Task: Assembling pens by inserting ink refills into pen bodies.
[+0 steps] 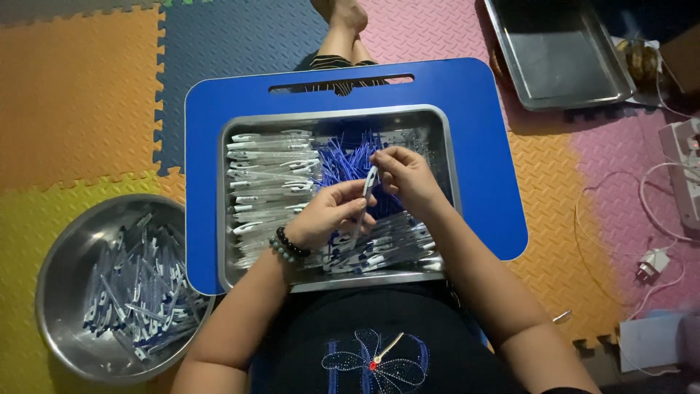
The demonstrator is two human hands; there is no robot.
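At the far left, a round steel bowl [58,292] on the foam floor mat [80,102] is being filled with what appear to be finished pens [138,292], clear-barrelled with blue tips; a fair heap is already lying there, which suggests that a good share of the work is done. On the blue lap desk [488,146], a rectangular steel tray [222,219] is being used as the work surface. In its left part, clear pen barrels [266,175] are being kept in a rough stack, and many are still waiting to be handled. The left hand [324,215], with a bead bracelet [286,246] at the wrist, is being closed around a clear pen barrel [362,211], held upright over the middle of the tray. Just to its right, the right hand [408,175] is being held at the barrel's top end, its fingers [383,157] pinched together there; whether a refill is between them cannot be told. Behind the hands, a loose pile of blue refills [346,157] is being drawn on, and it looks far from used up. Along the tray's near edge more clear pen parts [386,252] are lying. At the upper right, a second steel tray [510,44] is being left on the mat. By this showing, the work is judged to be partway through.
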